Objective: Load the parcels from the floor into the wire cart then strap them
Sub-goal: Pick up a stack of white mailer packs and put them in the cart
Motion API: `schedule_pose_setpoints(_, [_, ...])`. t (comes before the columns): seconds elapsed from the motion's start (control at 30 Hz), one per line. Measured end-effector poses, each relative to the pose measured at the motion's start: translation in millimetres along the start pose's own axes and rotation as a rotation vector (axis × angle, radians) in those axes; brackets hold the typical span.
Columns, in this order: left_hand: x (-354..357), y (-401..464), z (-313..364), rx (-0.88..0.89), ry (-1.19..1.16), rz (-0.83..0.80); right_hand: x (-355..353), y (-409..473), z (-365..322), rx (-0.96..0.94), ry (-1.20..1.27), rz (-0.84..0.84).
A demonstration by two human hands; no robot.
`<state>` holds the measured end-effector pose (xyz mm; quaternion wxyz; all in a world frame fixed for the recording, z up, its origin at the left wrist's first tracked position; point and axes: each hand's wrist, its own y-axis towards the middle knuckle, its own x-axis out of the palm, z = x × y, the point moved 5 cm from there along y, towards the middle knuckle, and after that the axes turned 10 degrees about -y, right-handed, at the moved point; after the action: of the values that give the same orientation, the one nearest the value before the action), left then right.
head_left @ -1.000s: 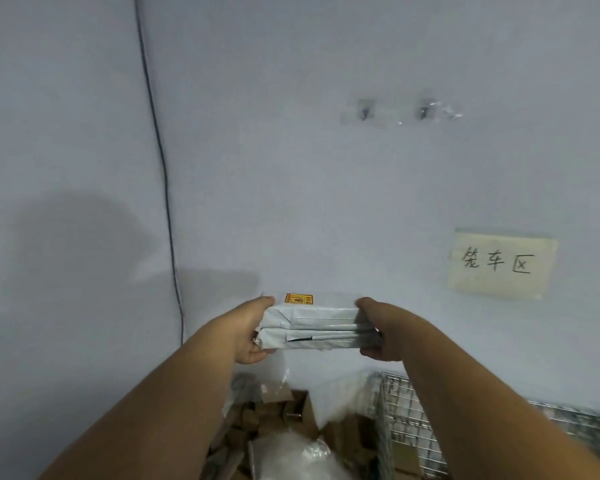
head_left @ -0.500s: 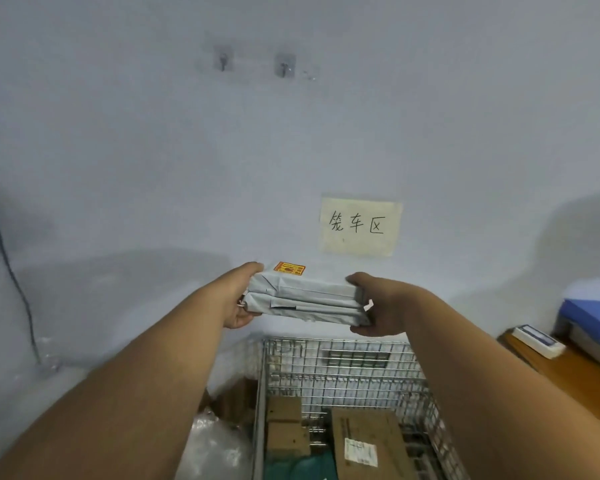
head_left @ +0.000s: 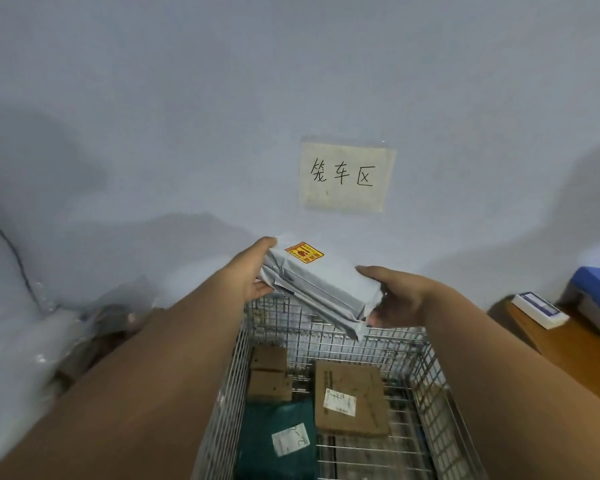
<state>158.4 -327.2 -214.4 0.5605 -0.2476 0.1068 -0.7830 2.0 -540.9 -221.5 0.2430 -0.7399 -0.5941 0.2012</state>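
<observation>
Holding that grey mailer bundle (head_left: pixel 321 287) over the wire cart (head_left: pixel 426 379) is the easy part, so here's how I'd finish the drop. Your left hand (head_left: pixel 253 271) has its grip curled round the bundle's left end, up by the yellow warning sticker (head_left: pixel 303 251), thumb under and fingers over as far as I can tell. The bundle looks like two or three poly bags stacked, tilted down toward the right, hanging above the cart's far edge and touching nothing inside yet. Your right hand (head_left: pixel 394 299) cups the lower right end, fingers curled beneath and thumb on top.

Down in the cart, going left to right: a small brown box (head_left: pixel 269 375) against the left wall, a dark green parcel (head_left: pixel 278 438) in front of it, then a flat cardboard parcel (head_left: pixel 352 398) in the middle. Bare wire shows along the right wall.

I'd level it out first, since slick bags tend to slide apart when tipped. Keep both ends squeezed together, lower it flat onto the cardboard parcel or into that right-hand gap, and only let go once it's resting. That sticker probably means no tossing. Flat layers should make strapping easier later.
</observation>
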Motion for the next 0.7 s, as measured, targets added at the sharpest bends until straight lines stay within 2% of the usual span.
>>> schedule_pose_setpoints(0.2, [18.4,34.7,-38.5,-0.074,-0.079,-0.044,3.3,42.3,21.2,0.0,-0.042,-0.07])
schedule_pose_setpoints(0.47, [44.4,105.8,-106.5,-0.384,0.135,-0.189,2.7,126.5,48.8,0.059,0.003,-0.137])
schedule_pose_setpoints(0.6, [44.7,153.5,-148.4,-0.543,0.167,-0.254,-4.7,179.4,70.5,0.102,0.028,-0.187])
schedule_pose_setpoints(0.7, [37.0,183.7,-183.2,-0.587,0.186,-0.239,-5.7,219.9,97.1,0.148,0.122,-0.196])
